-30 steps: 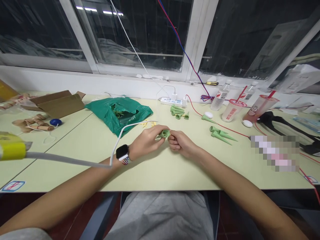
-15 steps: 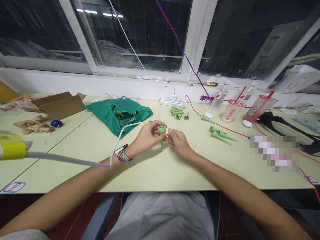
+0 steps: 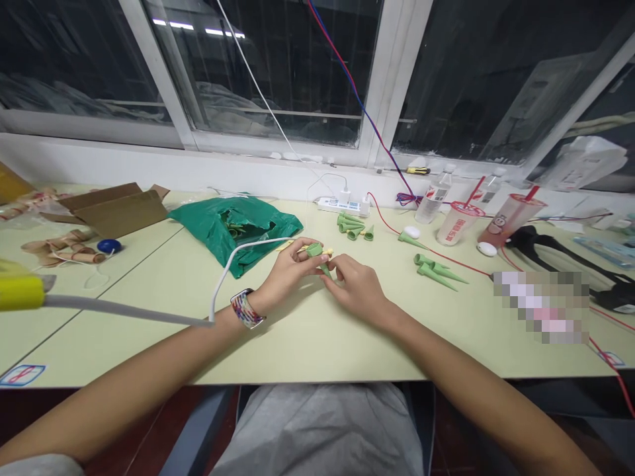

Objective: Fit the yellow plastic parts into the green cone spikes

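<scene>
A green plastic watering spike (image 3: 314,250) with a small yellow valve (image 3: 328,252) sticking out of its side is held over the table, its cup end tilted up. My left hand (image 3: 292,272) is closed around the cup end. At the narrow lower end, my right hand (image 3: 358,289) has its thumb and fingertips closed on the tip, which they partly hide. Behind my left fingers, several small yellow pieces (image 3: 284,247) lie on the table, partly covered. A torn green plastic bag (image 3: 198,221) with more green spikes inside lies to the left.
Green spikes with yellow valves (image 3: 351,228) are grouped by the power strip (image 3: 337,207). More plain spikes (image 3: 436,270) lie to the right. Drink cups (image 3: 459,225), a bottle (image 3: 432,201) and red wires stand behind. A white cable (image 3: 221,284) arcs over my left forearm.
The spike has gone from upright to tilted, its tip swung toward my right hand. My right fingers have moved from the yellow valve down to the spike's tip.
</scene>
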`<move>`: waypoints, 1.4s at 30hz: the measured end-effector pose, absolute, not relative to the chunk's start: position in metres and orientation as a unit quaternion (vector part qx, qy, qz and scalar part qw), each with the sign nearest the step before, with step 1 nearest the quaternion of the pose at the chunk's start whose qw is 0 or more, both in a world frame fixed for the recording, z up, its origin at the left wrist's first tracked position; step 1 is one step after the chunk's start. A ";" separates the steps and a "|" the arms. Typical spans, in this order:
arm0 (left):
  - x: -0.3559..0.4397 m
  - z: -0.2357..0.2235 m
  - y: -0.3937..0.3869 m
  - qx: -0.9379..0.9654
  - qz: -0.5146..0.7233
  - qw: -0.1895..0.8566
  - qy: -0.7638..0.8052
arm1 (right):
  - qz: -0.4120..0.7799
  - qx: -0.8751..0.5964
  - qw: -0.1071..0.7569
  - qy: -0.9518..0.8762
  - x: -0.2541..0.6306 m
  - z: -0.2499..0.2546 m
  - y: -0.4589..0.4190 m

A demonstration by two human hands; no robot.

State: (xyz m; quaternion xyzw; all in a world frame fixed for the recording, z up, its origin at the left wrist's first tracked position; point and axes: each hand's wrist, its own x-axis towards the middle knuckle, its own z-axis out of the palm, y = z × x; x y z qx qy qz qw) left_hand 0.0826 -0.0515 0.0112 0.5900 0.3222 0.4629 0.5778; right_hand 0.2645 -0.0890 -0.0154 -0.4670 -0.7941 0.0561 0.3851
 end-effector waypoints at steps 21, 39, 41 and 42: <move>0.081 0.009 -0.054 0.631 0.395 0.563 0.358 | -0.067 -0.651 0.053 -0.754 0.425 0.016 0.065; 0.082 -0.002 -0.047 0.655 0.390 0.561 0.323 | -0.082 -0.646 0.233 -0.722 0.468 -0.006 0.003; 0.082 -0.003 -0.045 0.666 0.388 0.554 0.316 | -0.058 -0.581 0.339 -0.738 0.448 0.000 -0.009; 0.083 -0.004 -0.046 0.671 0.385 0.548 0.317 | -0.047 -0.545 0.379 -0.746 0.434 0.002 -0.016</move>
